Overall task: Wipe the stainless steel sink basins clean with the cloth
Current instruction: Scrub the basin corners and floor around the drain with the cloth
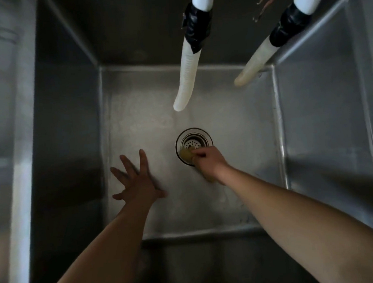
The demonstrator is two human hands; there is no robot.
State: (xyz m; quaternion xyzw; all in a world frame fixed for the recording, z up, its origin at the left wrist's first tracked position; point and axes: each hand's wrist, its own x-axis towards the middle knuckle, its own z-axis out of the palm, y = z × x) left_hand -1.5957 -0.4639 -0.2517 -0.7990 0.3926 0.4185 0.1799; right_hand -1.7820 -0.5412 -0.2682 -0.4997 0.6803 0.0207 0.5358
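I look straight down into a deep stainless steel sink basin (235, 119). My right hand (209, 162) grips a small yellowish cloth (186, 154) and holds it against the near rim of the round drain strainer (193, 140) in the middle of the floor. My left hand (137, 181) lies to the left of the drain, fingers straight and spread, palm down on the basin floor near the left wall. Most of the cloth is hidden under my right hand.
Two white hoses with black tape hang into the basin from above: one (187, 74) over the middle, one (255, 64) at the far right corner. Steel walls (68, 128) close in on all sides. The basin floor looks wet and streaked.
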